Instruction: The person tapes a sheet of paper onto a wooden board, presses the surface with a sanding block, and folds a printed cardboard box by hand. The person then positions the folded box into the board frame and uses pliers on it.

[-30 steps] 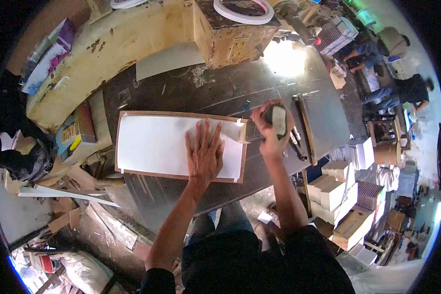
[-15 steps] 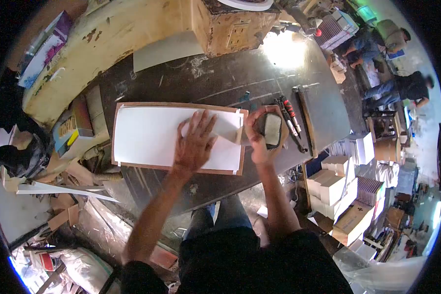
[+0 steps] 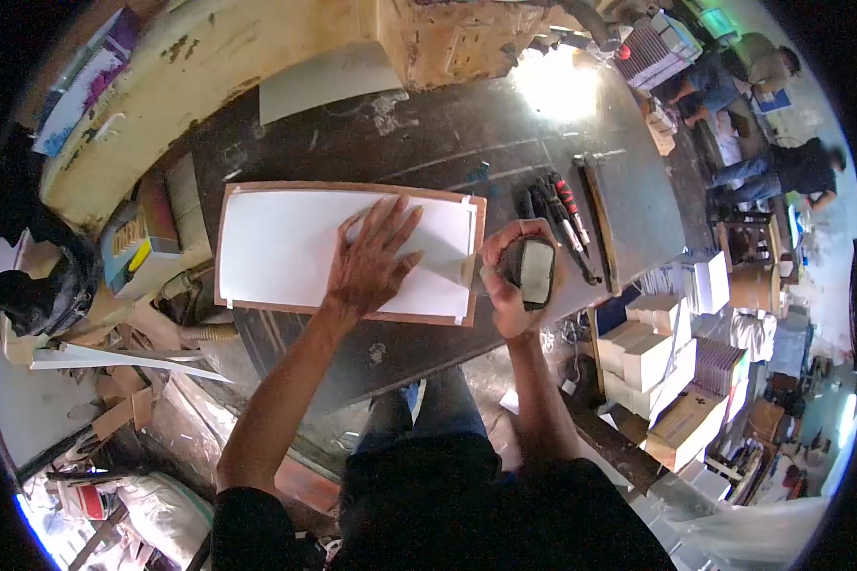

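Observation:
A white sheet [image 3: 276, 247] lies on a brown board [image 3: 343, 319], with small pale strips at its corners. My left hand [image 3: 367, 262] rests flat on the sheet, fingers spread, holding nothing. Just past the board's right edge, my right hand [image 3: 509, 276] is closed around what looks like a roll of tape [image 3: 536, 269], with a dark rim and a pale middle. A short brownish strip [image 3: 470, 272] shows between that hand and the board's edge. Where the strip ends is hard to make out.
Pliers-like tools [image 3: 564, 214] with red and black handles lie right of the board, beside a long dark bar [image 3: 595, 224]. A bright lamp [image 3: 557, 86] shines behind. Boxes [image 3: 638, 352] are stacked at the right. Two people [image 3: 790, 176] are farther off.
The view has shifted slightly, and the board sits a little higher in it. My right hand has turned the roll somewhat and moved slightly down. My left hand stays flat on the sheet.

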